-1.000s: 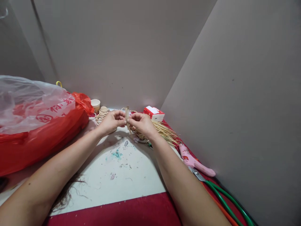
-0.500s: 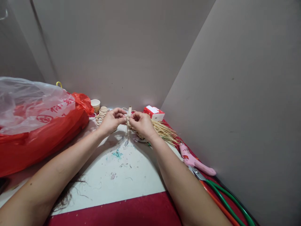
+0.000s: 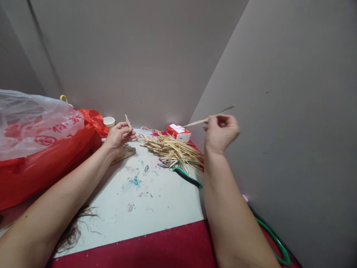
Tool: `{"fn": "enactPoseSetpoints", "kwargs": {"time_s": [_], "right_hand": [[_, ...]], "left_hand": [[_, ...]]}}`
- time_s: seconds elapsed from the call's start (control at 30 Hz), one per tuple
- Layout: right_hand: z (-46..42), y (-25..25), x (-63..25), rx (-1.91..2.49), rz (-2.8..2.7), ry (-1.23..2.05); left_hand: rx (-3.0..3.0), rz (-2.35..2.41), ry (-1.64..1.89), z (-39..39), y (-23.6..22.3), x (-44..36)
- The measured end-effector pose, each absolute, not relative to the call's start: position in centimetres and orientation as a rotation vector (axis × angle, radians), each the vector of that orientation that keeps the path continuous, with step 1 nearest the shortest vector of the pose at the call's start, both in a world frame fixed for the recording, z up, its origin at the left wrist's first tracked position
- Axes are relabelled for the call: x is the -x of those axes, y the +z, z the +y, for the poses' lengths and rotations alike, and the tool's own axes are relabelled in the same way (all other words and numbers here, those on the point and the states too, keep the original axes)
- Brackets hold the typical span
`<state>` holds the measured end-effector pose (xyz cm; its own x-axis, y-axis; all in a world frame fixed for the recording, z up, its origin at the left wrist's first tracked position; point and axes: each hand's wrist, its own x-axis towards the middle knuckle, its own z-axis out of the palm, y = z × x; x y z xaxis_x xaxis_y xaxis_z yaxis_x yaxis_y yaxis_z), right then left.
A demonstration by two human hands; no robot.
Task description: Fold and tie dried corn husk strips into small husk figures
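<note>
One pale strip (image 3: 196, 123) was held in the right hand (image 3: 221, 133), now parted from the left hand (image 3: 118, 137), where a short piece (image 3: 128, 122) was pinched, joint handling being suspended.

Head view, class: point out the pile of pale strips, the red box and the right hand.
Pile of pale strips (image 3: 173, 150): head view, its middle strands.
Red box (image 3: 182, 136): head view, its white side.
Right hand (image 3: 221, 134): head view, its middle.

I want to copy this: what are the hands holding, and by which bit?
The left hand pinches a short pale piece near its lower end. The right hand holds a long pale strip partway along, an end sticking out each side.
</note>
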<state>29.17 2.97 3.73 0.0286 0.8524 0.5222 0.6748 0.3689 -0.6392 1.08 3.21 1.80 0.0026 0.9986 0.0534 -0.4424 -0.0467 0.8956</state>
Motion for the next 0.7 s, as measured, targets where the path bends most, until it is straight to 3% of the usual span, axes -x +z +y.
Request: {"fn": "enactPoseSetpoints", "kwargs": {"time_s": [0.33,0.57,0.7], "right_hand": [[1.5,3.4,-29.1,1.747,-1.682,0.15],[-0.9,3.1,-19.4,1.067,-1.825,0.66],[-1.0,2.6,-18.1,1.01,-1.612,0.741]], "left_hand": [[-0.961,0.835,1.375,3.4,1.0,-1.2],[-1.38,0.744,1.273,0.4,1.8,-3.5],[-1.472,0.693,1.216,-0.5,2.5,-3.9]]}}
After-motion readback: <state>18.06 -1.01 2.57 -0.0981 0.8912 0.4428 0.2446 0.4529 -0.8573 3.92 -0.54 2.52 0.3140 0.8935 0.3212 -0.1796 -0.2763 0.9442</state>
